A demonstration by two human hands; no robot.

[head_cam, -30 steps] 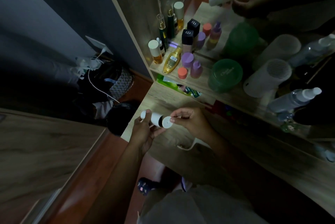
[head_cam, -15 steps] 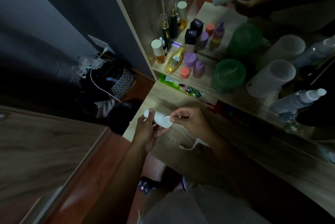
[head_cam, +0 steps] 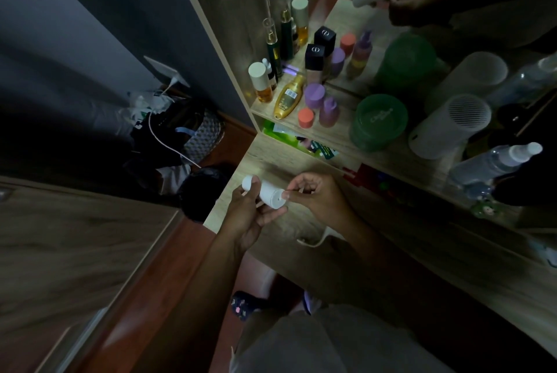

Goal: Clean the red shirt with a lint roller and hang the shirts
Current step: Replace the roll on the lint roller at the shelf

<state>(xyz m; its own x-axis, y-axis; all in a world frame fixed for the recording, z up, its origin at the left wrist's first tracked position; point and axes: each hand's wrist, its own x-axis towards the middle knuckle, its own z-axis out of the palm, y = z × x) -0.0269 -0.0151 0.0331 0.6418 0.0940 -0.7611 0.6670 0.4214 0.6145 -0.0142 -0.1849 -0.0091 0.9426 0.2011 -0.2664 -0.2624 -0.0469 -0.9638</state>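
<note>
Lint roller (head_cam: 271, 195) partly hidden by left hand (head_cam: 245, 218), dim light

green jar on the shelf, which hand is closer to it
Right. The right hand is below and left of the green jar; the left hand is farther left, gripping the lint roller.

The black square cap (head_cam: 315, 53) on a bottle bears a pale oval monogram that looks like the letters CD. The green round lid (head_cam: 380, 119) carries a pale cursive word, too blurred to read. The lying gold bottle (head_cam: 288, 98) has a white barcode label with illegible digits. White lettering on the green packet (head_cam: 319, 149) below the shelf cannot be read.
</note>
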